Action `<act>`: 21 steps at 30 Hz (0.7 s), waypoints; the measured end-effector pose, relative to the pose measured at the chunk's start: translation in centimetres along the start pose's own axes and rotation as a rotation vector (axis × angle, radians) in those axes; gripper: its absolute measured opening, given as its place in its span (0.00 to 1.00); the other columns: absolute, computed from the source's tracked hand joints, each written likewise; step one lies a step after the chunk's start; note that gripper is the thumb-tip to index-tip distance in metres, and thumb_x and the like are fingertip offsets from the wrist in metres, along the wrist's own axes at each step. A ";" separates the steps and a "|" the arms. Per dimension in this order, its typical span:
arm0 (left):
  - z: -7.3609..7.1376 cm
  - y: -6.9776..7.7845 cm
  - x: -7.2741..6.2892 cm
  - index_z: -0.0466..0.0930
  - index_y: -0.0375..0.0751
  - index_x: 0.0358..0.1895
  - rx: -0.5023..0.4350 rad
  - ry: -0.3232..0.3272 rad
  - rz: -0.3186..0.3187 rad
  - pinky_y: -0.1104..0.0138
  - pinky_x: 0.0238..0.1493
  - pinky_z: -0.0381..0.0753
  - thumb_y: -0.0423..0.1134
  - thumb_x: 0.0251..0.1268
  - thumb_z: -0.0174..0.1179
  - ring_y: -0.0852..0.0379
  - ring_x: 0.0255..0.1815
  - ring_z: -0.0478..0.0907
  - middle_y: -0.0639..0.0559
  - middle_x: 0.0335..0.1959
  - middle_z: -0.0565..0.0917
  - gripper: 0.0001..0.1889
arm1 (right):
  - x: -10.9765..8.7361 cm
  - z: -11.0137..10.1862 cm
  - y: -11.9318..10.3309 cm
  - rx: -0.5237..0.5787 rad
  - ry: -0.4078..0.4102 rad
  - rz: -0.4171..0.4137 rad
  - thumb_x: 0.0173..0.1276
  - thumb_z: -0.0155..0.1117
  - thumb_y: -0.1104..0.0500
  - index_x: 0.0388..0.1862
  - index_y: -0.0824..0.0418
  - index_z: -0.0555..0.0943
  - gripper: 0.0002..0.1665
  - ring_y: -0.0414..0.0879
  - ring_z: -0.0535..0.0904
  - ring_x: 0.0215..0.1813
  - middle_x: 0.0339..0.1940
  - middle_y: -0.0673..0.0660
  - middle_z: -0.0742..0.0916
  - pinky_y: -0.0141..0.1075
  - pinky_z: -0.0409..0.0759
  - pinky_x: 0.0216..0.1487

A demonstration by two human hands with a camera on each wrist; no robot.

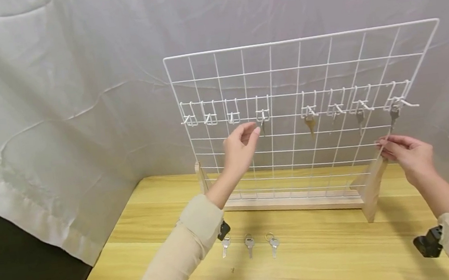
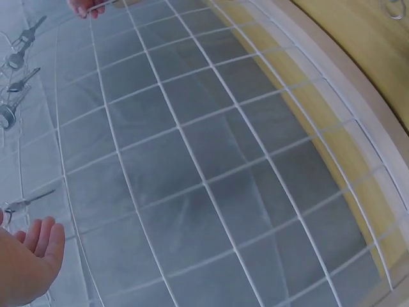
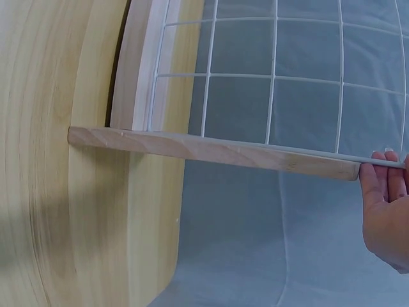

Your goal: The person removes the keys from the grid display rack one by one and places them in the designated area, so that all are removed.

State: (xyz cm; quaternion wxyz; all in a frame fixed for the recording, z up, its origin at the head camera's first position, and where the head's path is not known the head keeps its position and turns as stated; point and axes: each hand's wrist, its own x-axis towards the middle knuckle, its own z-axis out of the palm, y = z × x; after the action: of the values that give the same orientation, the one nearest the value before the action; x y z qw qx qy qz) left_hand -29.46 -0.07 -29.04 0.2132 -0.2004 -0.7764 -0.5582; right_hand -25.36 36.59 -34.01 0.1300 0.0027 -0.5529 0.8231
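A white wire grid panel [image 1: 293, 154] stands upright in a wooden base [image 1: 291, 201], with a row of white hooks along it. My left hand [image 1: 239, 150] is raised before the panel, fingers loosely bent, beside a key [image 1: 263, 128] hanging from a middle hook. In the left wrist view that key [image 2: 29, 202] hangs just above the fingertips, and the hand [image 2: 29, 265] appears to hold nothing. At the panel's right edge, my right hand [image 1: 409, 154] pinches the outer wire just above the wooden side support [image 3: 211, 148]. The right wrist view shows this hand [image 3: 386, 204] partly cut off.
More keys hang to the right: a brass-coloured key [image 1: 310, 124], a silver key [image 1: 360, 117] and a dark key [image 1: 394, 114]. Bare hooks [image 1: 210, 118] line the left side. Three keys with rings [image 1: 250, 244] lie on the wooden table [image 1: 327, 253], near a tiny brass-coloured piece [image 1: 232, 270].
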 end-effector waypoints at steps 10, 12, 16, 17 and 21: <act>1.2 1.1 1.2 0.79 0.31 0.44 -0.118 0.115 -0.067 0.73 0.43 0.82 0.37 0.62 0.59 0.48 0.40 0.82 0.39 0.41 0.85 0.12 | 0.0 0.1 0.0 -0.021 0.014 0.009 0.61 0.59 0.73 0.27 0.58 0.85 0.13 0.39 0.86 0.28 0.24 0.49 0.88 0.27 0.83 0.30; 1.3 1.2 1.3 0.80 0.30 0.43 -0.143 0.140 -0.080 0.74 0.40 0.82 0.36 0.62 0.59 0.47 0.38 0.82 0.38 0.40 0.85 0.11 | 0.1 0.1 -0.1 -0.037 0.020 0.009 0.61 0.60 0.72 0.27 0.58 0.85 0.12 0.38 0.86 0.28 0.24 0.48 0.88 0.26 0.83 0.30; 1.5 1.4 1.5 0.81 0.30 0.40 -0.171 0.173 -0.105 0.77 0.36 0.81 0.34 0.60 0.60 0.48 0.35 0.82 0.38 0.37 0.85 0.10 | 0.2 0.2 -0.1 -0.046 0.021 0.006 0.61 0.60 0.72 0.28 0.57 0.85 0.12 0.38 0.86 0.28 0.24 0.48 0.88 0.26 0.83 0.30; 1.5 1.4 1.5 0.81 0.30 0.40 -0.176 0.177 -0.109 0.77 0.36 0.80 0.34 0.60 0.61 0.48 0.35 0.82 0.37 0.37 0.85 0.09 | 0.2 0.2 -0.1 -0.041 0.019 0.006 0.61 0.60 0.72 0.27 0.57 0.85 0.12 0.38 0.86 0.28 0.24 0.48 0.88 0.26 0.83 0.30; 1.7 1.5 1.7 0.81 0.28 0.38 -0.185 0.184 -0.120 0.77 0.35 0.80 0.32 0.59 0.62 0.45 0.35 0.83 0.36 0.35 0.85 0.09 | 0.1 0.1 -0.1 -0.027 0.024 0.015 0.60 0.60 0.72 0.27 0.58 0.85 0.12 0.38 0.86 0.27 0.23 0.49 0.88 0.26 0.83 0.30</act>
State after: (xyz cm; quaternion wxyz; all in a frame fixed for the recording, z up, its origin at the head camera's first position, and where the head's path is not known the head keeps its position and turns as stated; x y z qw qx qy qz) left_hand -30.17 2.09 -27.41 0.2303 -0.1203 -0.7095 -0.6551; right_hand -25.45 36.54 -33.90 0.1304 -0.0132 -0.5623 0.8165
